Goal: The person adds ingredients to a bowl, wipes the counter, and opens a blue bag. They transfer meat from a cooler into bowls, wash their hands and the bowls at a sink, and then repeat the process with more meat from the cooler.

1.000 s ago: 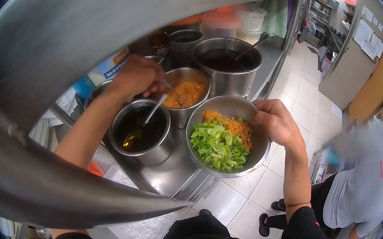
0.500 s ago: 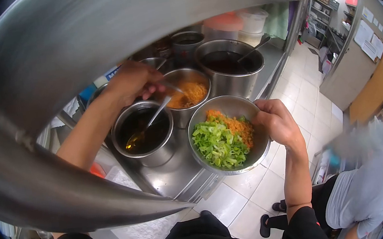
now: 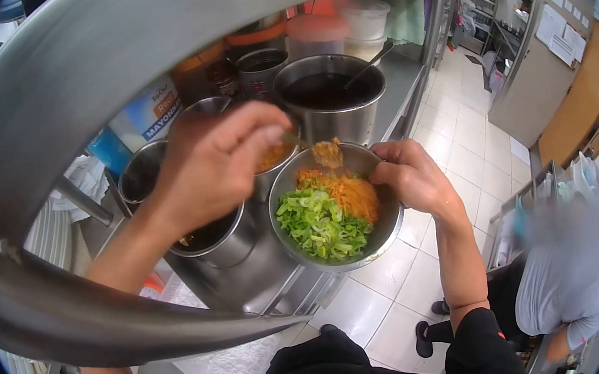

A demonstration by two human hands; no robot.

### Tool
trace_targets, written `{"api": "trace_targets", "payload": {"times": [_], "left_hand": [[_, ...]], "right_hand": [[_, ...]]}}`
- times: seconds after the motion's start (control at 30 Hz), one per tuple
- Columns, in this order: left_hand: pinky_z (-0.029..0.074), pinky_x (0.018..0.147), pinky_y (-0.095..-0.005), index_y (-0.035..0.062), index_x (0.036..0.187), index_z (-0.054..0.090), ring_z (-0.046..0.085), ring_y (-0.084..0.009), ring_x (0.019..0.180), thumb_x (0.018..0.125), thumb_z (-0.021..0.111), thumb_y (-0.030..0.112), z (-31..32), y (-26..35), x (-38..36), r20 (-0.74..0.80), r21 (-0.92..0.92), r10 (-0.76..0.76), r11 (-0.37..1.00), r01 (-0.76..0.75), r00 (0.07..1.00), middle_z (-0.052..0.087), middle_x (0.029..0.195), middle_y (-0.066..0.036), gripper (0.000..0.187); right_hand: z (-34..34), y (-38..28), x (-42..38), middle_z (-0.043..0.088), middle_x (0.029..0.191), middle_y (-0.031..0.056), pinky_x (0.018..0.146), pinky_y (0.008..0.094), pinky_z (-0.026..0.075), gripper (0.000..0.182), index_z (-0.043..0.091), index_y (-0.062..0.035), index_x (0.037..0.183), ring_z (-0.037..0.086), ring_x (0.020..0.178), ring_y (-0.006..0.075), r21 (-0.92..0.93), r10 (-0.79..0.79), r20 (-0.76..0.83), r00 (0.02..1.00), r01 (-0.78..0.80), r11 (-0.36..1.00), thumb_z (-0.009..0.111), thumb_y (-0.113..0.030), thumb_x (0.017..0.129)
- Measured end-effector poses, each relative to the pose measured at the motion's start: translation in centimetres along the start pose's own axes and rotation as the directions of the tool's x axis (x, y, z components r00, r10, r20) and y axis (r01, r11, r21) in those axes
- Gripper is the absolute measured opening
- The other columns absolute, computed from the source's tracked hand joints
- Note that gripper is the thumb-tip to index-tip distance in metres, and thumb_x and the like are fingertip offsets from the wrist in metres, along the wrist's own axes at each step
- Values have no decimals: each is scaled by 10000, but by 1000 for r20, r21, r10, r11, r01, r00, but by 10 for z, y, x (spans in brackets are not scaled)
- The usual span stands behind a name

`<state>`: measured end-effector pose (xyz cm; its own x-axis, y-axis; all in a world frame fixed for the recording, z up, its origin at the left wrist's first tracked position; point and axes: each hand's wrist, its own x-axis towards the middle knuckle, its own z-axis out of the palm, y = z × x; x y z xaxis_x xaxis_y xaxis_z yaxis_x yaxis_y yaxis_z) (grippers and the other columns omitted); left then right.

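My left hand [image 3: 218,159] is closed on a spoon, whose orange-brown, crumbly load [image 3: 328,155] hangs over the far rim of a steel mixing bowl [image 3: 390,209]. Most of the spoon's handle is hidden by my fingers. With thumb and fingers my right hand [image 3: 418,176] grips that bowl by its right rim, slightly tilted toward me. Inside it lie chopped green onions [image 3: 323,223] beside a finely shredded orange heap [image 3: 353,199]. Partly behind my left hand stands a pot with more orange food [image 3: 273,158].
A steel pot of dark liquid [image 3: 236,253] stands below my left wrist, and a larger one [image 3: 337,124] with a ladle stands behind. A mayonnaise container [image 3: 157,109] is at the back left. A curved metal frame [image 3: 150,314] crosses in front. A co-worker [image 3: 567,266] is at right.
My left hand has moved right and nearer from the orange-food pot, bringing the loaded spoon over the bowl. The orange heap in the bowl looks larger. My right hand still grips the rim.
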<state>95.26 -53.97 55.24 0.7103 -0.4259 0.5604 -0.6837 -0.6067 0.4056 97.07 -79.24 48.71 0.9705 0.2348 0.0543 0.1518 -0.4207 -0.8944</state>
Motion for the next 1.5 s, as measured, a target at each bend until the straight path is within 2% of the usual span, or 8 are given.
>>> {"api": "trace_targets", "payload": {"times": [0.07, 0.3, 0.67, 0.73, 0.77, 0.97, 1.2, 1.5], "left_hand": [[453, 570, -202, 18, 981, 635, 547, -62, 640, 892, 592, 97, 2, -2, -2, -65, 28, 173, 985, -171, 983, 660, 767, -38, 127], [444, 577, -219, -3, 971, 634, 574, -73, 672, 883, 580, 106, -34, -57, 6, -161, -137, -441, 896, 423, 883, 657, 775, -59, 149], [497, 734, -339, 29, 1005, 657, 648, -223, 802, 830, 601, 220, -23, -105, 7, -129, 162, -67, 983, 87, 989, 666, 810, -130, 265], [510, 721, -357, 1, 1067, 637, 659, -267, 775, 830, 612, 261, -61, -67, -23, -171, 413, 118, 910, -38, 978, 666, 798, -174, 353], [512, 715, -374, -4, 1068, 639, 662, -305, 768, 817, 618, 274, -79, -24, -48, -232, 183, -248, 939, 293, 941, 667, 824, -212, 374], [378, 463, -334, -7, 646, 606, 439, -143, 457, 862, 609, 357, -152, 101, -339, -304, 74, -465, 859, 507, 832, 501, 492, -93, 423], [427, 462, -231, 11, 751, 599, 577, -109, 521, 845, 652, 264, -143, 199, -555, -122, -762, -955, 266, 590, 272, 585, 598, -38, 275], [459, 368, -301, 1, 654, 545, 432, -127, 340, 691, 573, -11, -214, 213, -760, -478, -878, -783, 415, 237, -399, 518, 527, -53, 48]], "right_hand": [[1, 4, 1, 568, 612, 149, 607, 330, 442, 216, 601, 73, 799, 533, 587, 180, -56, -40, -16, 999, 39, 998, 533, -113, 713], [7, 5, -12, 562, 618, 170, 591, 337, 438, 231, 593, 88, 816, 529, 578, 200, 46, -110, -72, 991, 113, 993, 532, -104, 704], [13, 11, -101, 535, 675, 1, 546, 265, 365, 218, 593, 62, 828, 457, 634, 93, 131, -64, -85, 994, 74, 989, 523, -108, 710], [29, 2, -133, 531, 701, -1, 564, 245, 357, 223, 591, 42, 825, 458, 656, 87, 133, -65, -157, 985, 86, 987, 511, -137, 718], [34, 2, -147, 513, 686, -12, 557, 239, 345, 220, 580, 35, 808, 443, 646, 77, 97, -64, -112, 992, 75, 992, 519, -154, 713], [179, -33, -216, 547, 715, 0, 574, 207, 341, 220, 598, 46, 845, 434, 647, 65, 299, -233, 263, 936, 151, 942, 559, -128, 716], [382, -123, -282, 562, 754, -12, 607, 210, 367, 237, 614, 32, 897, 458, 670, 56, 392, -364, 560, 744, 149, 908, 521, -95, 720], [586, -169, -376, 617, 870, 54, 621, 274, 489, 429, 597, -2, 1122, 570, 753, 132, 399, -329, 836, 438, -75, 914, 535, -367, 904]]}}
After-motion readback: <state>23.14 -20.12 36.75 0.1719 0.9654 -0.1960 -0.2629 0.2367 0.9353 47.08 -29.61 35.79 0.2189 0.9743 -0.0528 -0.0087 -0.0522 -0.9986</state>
